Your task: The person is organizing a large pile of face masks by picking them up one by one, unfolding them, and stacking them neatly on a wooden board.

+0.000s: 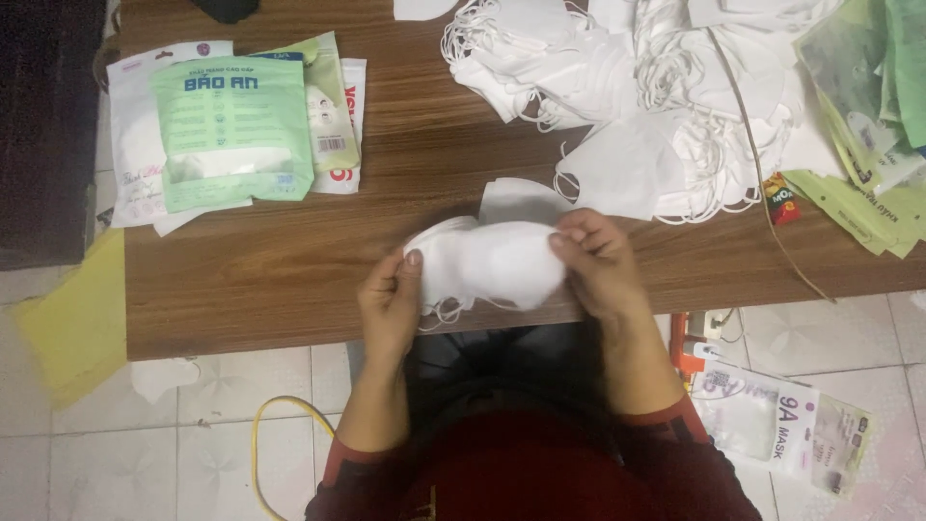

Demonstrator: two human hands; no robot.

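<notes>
White face masks [492, 265], gathered in a small stack, are held just above the near edge of the wooden table [289, 280], their long axis running left to right between the hands. One end is pinched by the left hand [391, 304], the other gripped by the right hand [593, 265]; both are equally close. The fabric is seen as soft and matte, with thin elastic loops hanging below. A larger loose pile of masks [656, 96] lies further back.

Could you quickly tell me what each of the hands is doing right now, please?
Left hand: closed on the left end of the stack of white face masks.
Right hand: closed on the right end of the same stack.
</notes>
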